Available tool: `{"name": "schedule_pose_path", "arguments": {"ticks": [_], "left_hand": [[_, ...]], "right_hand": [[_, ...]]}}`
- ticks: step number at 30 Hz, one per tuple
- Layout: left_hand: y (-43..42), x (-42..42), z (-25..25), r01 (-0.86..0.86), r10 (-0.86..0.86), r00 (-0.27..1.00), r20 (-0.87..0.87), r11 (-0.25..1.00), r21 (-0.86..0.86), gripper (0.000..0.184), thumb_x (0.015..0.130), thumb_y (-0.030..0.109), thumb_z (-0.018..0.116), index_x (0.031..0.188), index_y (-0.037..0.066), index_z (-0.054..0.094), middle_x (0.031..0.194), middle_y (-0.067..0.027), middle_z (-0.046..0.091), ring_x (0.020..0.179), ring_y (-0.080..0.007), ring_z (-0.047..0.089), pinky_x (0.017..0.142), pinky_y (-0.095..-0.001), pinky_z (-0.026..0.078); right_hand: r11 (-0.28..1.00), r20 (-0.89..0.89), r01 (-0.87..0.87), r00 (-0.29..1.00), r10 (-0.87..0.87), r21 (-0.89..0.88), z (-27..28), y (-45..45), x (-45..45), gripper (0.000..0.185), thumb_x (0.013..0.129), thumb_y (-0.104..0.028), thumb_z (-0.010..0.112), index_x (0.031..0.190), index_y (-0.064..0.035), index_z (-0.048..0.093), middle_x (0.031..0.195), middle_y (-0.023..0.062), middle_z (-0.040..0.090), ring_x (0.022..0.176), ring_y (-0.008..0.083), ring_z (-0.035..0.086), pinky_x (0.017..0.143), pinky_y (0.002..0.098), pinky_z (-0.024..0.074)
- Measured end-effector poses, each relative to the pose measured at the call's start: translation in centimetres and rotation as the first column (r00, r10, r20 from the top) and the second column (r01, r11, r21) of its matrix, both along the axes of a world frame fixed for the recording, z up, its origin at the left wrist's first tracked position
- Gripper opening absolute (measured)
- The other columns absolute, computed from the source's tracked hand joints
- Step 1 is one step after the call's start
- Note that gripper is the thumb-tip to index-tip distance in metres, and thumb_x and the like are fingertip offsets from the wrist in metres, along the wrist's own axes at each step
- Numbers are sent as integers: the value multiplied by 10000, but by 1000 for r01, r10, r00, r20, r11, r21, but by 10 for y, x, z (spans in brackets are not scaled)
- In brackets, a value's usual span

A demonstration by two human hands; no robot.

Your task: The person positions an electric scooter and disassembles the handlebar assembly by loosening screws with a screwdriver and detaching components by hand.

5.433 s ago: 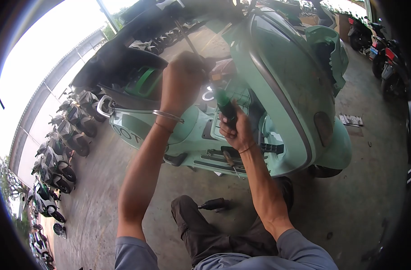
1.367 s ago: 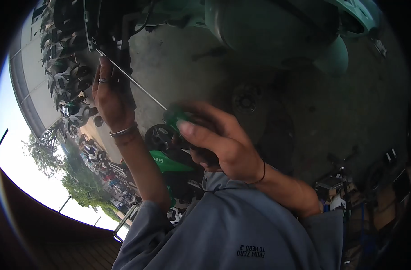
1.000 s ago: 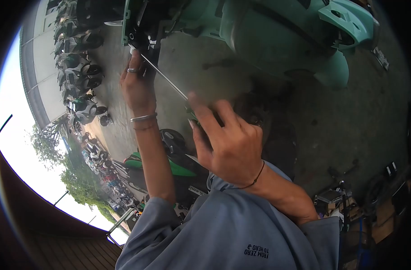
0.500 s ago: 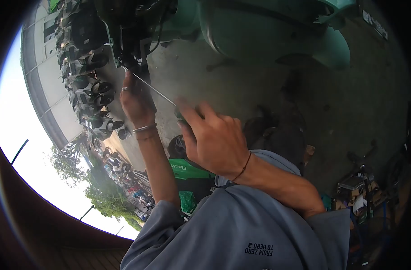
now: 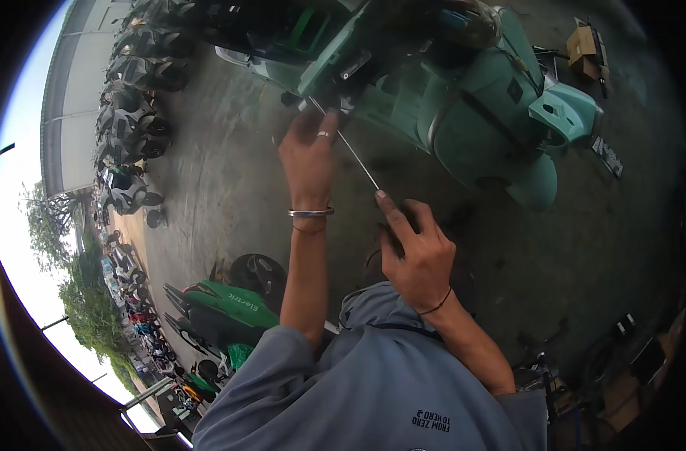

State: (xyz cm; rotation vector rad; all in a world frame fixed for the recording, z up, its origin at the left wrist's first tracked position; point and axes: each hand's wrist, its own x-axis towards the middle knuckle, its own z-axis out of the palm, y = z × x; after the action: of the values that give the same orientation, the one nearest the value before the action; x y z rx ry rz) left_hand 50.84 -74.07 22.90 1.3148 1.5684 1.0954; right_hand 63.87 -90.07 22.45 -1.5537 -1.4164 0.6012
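My right hand (image 5: 422,252) is closed around the hidden handle of what looks like a screwdriver (image 5: 358,161), its forefinger stretched along the long thin metal shaft. The shaft slants up and left to a partly stripped mint-green scooter (image 5: 463,113). Close to the shaft's tip, my left hand (image 5: 309,161), with a ring and a bracelet, is up against the scooter's underside with fingers curled. What those fingers pinch is hidden by the hand and dark shadow. Dark mechanical parts (image 5: 350,71) of the scooter lie just beyond the fingertips.
A green and black motorbike (image 5: 230,301) marked "Electric" stands beside my left elbow. Several parked motorbikes (image 5: 132,113) line the wall at left. At top right lie a cardboard box (image 5: 581,51) and a licence plate (image 5: 607,156). Dim clutter (image 5: 636,361) fills the lower right.
The view has shifted, showing more of the scooter and floor. Both hands now appear further right in view, and my right hand is less blurred. The shaft still runs between them.
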Motion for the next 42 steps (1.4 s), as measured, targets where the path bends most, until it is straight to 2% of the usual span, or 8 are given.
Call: {"name": "schedule_pose_path", "arguments": {"ticks": [2, 4, 7, 12, 18, 23, 28, 42], "left_hand": [[-8, 5, 13, -42, 42, 999, -13, 998, 52, 410, 899, 145, 698, 1213, -104, 611, 1135, -154, 692, 1001, -198, 655, 896, -315, 501], [-20, 7, 25, -71, 71, 997, 10, 993, 97, 413, 896, 138, 699, 1222, -99, 606, 1118, -142, 696, 978, -189, 658, 872, -309, 509], [-32, 1, 29, -7, 25, 981, 190, 996, -93, 417, 896, 126, 700, 1224, -106, 588, 1039, -132, 703, 925, -170, 659, 801, -291, 520], [-27, -11, 32, 236, -146, 939, 312, 932, -275, 422, 937, 187, 672, 1204, -117, 550, 937, -164, 681, 769, -207, 693, 658, -306, 568], [-20, -19, 12, 485, -152, 757, 636, 783, -390, 377, 986, 256, 623, 1128, -88, 569, 959, -188, 694, 826, -262, 723, 688, -335, 591], [-19, -24, 0, 602, -159, 600, 784, 735, -312, 335, 1005, 235, 583, 1181, -49, 563, 1055, -175, 696, 979, -283, 708, 848, -369, 581], [-5, -32, 7, 693, -133, 490, 862, 659, -292, 403, 1040, 245, 504, 1271, -85, 515, 1167, -215, 662, 1084, -303, 673, 918, -404, 564], [19, -50, -2, 790, -150, 395, 906, 559, -252, 483, 1021, 231, 552, 1371, -84, 449, 1290, -209, 614, 1219, -279, 600, 1003, -374, 510]], "right_hand": [[997, 31, -8, 1000, 6, 77, 8, 4, 0, 510, 843, -86, 686, 1344, -92, 587, 952, 103, 641, 735, 250, 666, 560, 346, 533], [879, -873, -161, 292, -391, -448, 26, 8, 1, 404, 925, -150, 621, 1312, -43, 574, 917, 89, 652, 714, 202, 653, 480, 294, 477], [805, -883, -446, -64, -466, -392, 18, 9, 15, 373, 977, -253, 557, 1257, -7, 569, 902, 92, 661, 711, 164, 637, 443, 253, 420], [984, -2, 152, 988, -153, -96, 35, 11, -12, 326, 855, -104, 703, 1165, -10, 674, 862, 130, 619, 740, 256, 657, 647, 360, 527], [986, -192, 123, 971, -144, -115, 28, 7, -20, 445, 817, -102, 779, 1235, -33, 642, 1057, 111, 602, 862, 225, 627, 660, 363, 536], [805, -896, -414, 71, -438, -425, 26, -17, 15, 509, 1025, -367, 468, 1298, 60, 521, 945, 192, 649, 623, 192, 623, 361, 262, 401], [875, -160, 213, 938, -308, -435, 39, -13, -25, 471, 877, -134, 713, 1261, 72, 535, 1000, 126, 590, 766, 151, 577, 679, 265, 465], [471, -193, -164, 981, -15, -867, 77, 107, -16, 415, 1006, -280, 545, 1217, 70, 615, 1016, 151, 717, 947, 190, 638, 857, 337, 487]]}}
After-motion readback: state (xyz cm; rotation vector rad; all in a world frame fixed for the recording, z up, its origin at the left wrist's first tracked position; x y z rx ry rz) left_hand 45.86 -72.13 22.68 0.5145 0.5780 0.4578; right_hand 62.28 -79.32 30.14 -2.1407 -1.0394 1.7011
